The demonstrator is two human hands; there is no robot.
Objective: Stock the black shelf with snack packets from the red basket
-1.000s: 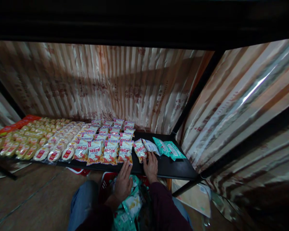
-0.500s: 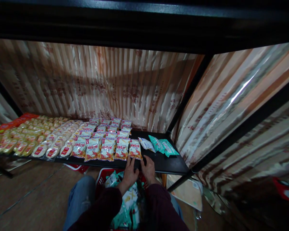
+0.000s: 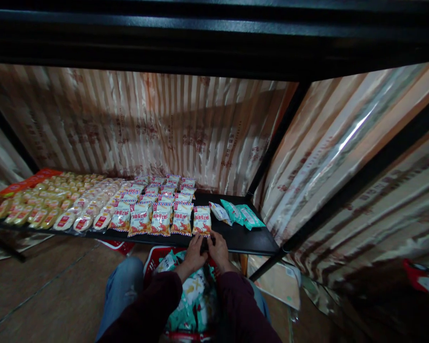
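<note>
A small white, red and orange snack bag [image 3: 202, 219] lies at the right end of the front row, close to the shelf's front edge. My left hand [image 3: 195, 253] is at its near left corner, fingertips closed on the bottom edge. At the near right corner, my right hand [image 3: 219, 251] pinches the same edge; the fingertips are partly hidden. Matching bags [image 3: 160, 219] stand in several rows to the left. To the right lie a white-and-blue packet [image 3: 220, 213] and two teal packets [image 3: 249, 216].
The black shelf [image 3: 243, 240] also carries round wrapped cakes [image 3: 82, 221] and yellow wrapped pieces [image 3: 39, 216]. Between my knees stands a red basket [image 3: 150, 259] full of teal packets [image 3: 191, 290]. A black post [image 3: 293, 243] rises at the right; another shelf board [image 3: 186, 43] hangs overhead.
The end snack bag now sits straighter and slightly apart from its left neighbour. Both hands stay at its near edge, the fingers drawn back a little. The view has shifted slightly.
</note>
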